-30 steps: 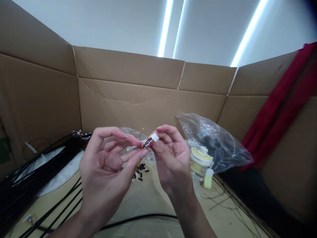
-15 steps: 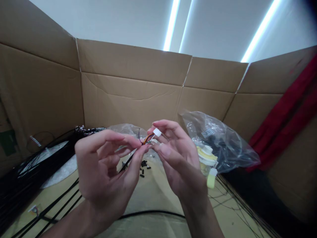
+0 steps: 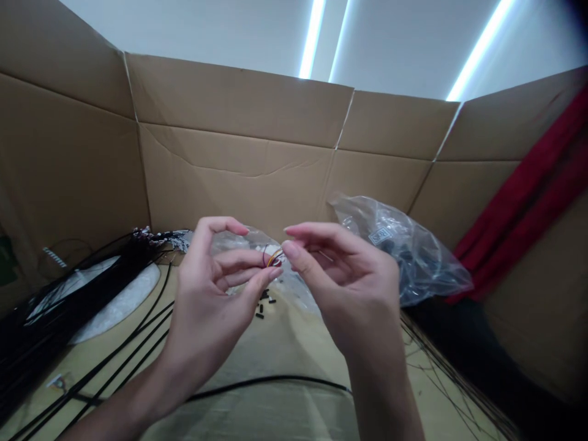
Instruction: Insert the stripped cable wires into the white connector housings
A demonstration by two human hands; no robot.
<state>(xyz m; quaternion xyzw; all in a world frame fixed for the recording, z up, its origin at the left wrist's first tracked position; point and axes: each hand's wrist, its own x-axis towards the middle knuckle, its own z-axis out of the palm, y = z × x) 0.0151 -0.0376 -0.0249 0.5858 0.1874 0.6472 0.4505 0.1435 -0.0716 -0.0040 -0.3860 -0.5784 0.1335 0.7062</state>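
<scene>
My left hand point(image 3: 218, 285) pinches a bunch of thin coloured wires point(image 3: 271, 260) between thumb and fingers, its index finger lifted and bent above them. Purple, yellow and white strands curve up from that pinch. At their other end my right hand point(image 3: 353, 282) is closed, thumb and fingertips on the wires' white connector, which the fingers mostly hide. Both hands are close together above the table. Below them a black cable point(image 3: 271, 380) arcs across the tabletop; whether it belongs to these wires cannot be seen.
Black cables point(image 3: 87, 300) lie in a thick bundle at left, with a white-ended cable point(image 3: 56, 382) nearer. Small black pieces point(image 3: 260, 311) are scattered behind the hands. A clear plastic bag point(image 3: 413, 257) stands back right, thin dark wires point(image 3: 441, 373) below it. Cardboard walls point(image 3: 239, 153) enclose the table.
My left index finger has lifted off the wires. My right fingers have come round the connector, covering it. The yellow and white parts at right are now hidden behind my right hand.
</scene>
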